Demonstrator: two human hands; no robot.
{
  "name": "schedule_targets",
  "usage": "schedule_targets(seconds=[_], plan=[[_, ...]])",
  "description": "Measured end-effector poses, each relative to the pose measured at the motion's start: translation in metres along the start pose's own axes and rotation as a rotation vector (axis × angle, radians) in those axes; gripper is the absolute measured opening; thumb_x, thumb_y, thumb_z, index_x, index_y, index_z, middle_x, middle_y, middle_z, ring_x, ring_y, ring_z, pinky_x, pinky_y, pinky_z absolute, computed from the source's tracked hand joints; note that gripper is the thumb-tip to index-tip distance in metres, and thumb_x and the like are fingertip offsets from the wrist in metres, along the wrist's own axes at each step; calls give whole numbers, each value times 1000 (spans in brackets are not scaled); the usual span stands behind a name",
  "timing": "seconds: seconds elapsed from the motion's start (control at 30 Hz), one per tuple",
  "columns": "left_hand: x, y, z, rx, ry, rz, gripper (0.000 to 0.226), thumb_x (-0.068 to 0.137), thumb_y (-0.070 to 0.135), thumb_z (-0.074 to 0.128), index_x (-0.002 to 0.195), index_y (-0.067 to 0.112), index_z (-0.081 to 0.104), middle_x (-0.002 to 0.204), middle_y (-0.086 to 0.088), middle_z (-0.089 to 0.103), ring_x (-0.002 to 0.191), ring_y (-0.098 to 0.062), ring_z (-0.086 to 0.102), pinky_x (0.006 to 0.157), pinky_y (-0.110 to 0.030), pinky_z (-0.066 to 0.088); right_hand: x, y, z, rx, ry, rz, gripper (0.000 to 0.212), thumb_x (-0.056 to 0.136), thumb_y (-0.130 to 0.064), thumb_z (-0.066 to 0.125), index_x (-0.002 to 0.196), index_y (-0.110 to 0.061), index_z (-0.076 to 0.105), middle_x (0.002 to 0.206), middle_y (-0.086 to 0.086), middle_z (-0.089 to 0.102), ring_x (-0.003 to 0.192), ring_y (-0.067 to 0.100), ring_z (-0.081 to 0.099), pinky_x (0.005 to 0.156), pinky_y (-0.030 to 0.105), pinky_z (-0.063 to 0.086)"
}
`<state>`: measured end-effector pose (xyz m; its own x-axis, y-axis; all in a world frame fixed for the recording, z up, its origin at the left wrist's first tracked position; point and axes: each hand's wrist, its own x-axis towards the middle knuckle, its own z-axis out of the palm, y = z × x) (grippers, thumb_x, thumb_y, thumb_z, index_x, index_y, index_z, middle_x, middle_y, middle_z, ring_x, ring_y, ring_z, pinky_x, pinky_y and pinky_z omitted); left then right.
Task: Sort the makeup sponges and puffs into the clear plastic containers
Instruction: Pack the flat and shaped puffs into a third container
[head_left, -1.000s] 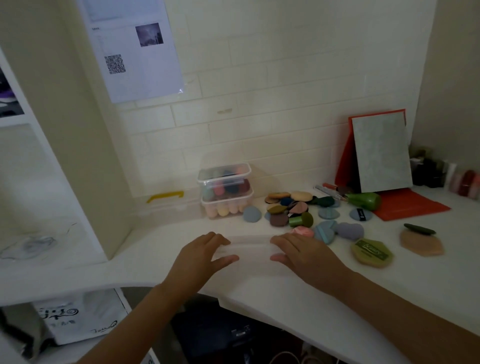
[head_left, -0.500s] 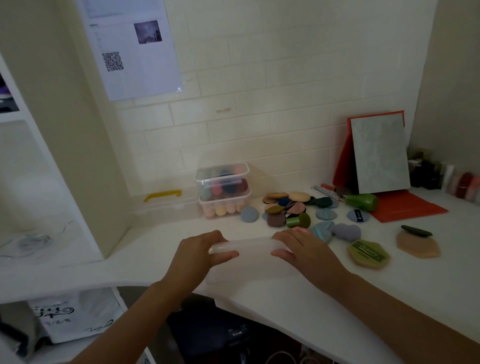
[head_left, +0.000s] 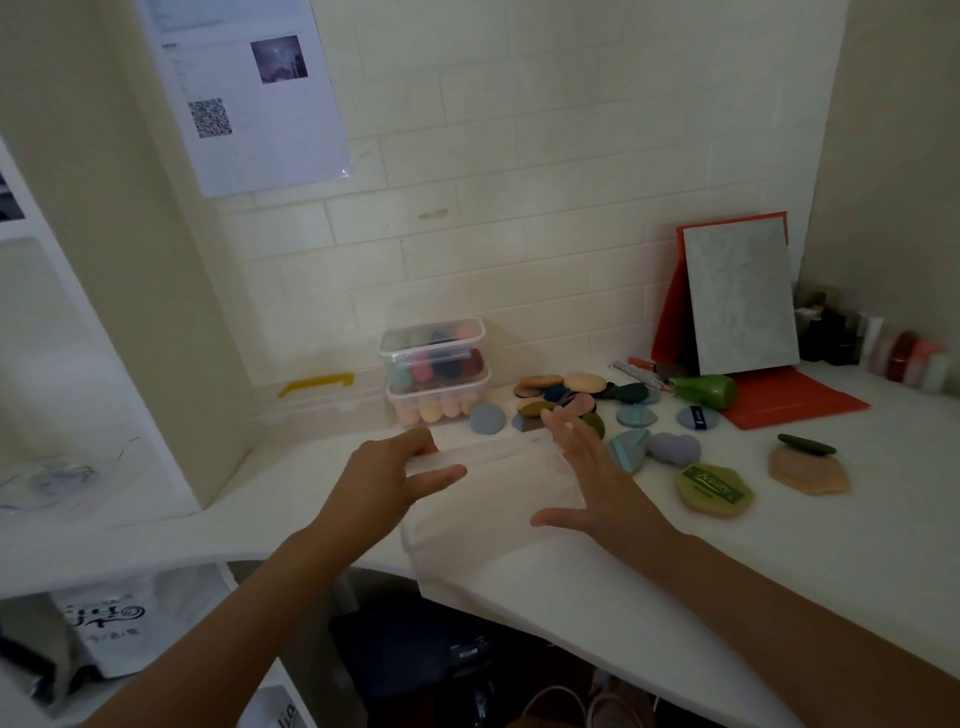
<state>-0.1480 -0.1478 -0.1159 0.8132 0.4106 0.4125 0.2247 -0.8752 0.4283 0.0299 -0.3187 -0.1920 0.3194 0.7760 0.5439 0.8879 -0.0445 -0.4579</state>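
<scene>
Only one cam here: head-mounted wide-angle, aimed forward and down.

It looks from above the near edge of the white counter (head_left: 779, 561) toward the tiled wall (head_left: 519, 249) in the corner, pretty close in; the left hand (head_left: 384, 483) and right hand (head_left: 597, 488) reach up from the bottom to mid-frame, either side of the clear container (head_left: 493, 491), and a shelf unit (head_left: 130, 312) fills the left edge.

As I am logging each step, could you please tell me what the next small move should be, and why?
Probably set the clear container flat on the desk, clear of its front edge. The left hand grips its left rim, the right hand lies flat against its right side, and it looks empty, while loose puffs lie just behind it.
</scene>
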Motion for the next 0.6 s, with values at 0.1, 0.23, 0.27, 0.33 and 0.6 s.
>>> schedule_targets(seconds=[0.1, 0.23, 0.27, 0.33, 0.6], plan=[[9, -3, -3, -20, 28, -32, 27, 84, 42, 60, 70, 20, 54, 67, 5, 57, 63, -9, 55, 57, -17, 37, 1, -1, 2, -71, -6, 7, 88, 80, -46, 67, 137, -53, 0, 151, -21, -11, 130, -9, 9, 99, 16, 26], [29, -14, -5, -163, 166, -123, 31, 85, 43, 59, 81, 13, 63, 74, 1, 68, 67, -11, 66, 64, -23, 53, 2, 8, 7, -214, 86, -97, 53, 84, -28, 68, 133, -29, 48, 149, 4, 33, 127, 8, 38, 96, 24, 42], [33, -17, -4, -245, 205, -164, 28, 85, 41, 60, 84, 13, 61, 77, 1, 67, 67, -11, 67, 62, -23, 54, 3, 11, 9, -256, 110, -133, 38, 82, -23, 69, 120, -21, 61, 139, 9, 47, 118, 16, 51, 88, 29, 51], [42, -23, 0, -406, 294, -254, 27, 84, 38, 63, 91, 13, 56, 85, 0, 64, 67, -15, 68, 58, -25, 55, 4, 14, 9, -267, 59, -90, 22, 85, -18, 66, 107, -13, 66, 128, 10, 56, 110, 25, 58, 80, 34, 55], [32, -89, 44, -528, 303, -715, 29, 92, 24, 56, 105, -1, 62, 91, -11, 66, 69, -19, 62, 69, -31, 52, 8, 22, 12, -282, 30, -14, 21, 89, -19, 63, 109, -12, 65, 130, 4, 56, 120, 21, 52, 86, 32, 49]])
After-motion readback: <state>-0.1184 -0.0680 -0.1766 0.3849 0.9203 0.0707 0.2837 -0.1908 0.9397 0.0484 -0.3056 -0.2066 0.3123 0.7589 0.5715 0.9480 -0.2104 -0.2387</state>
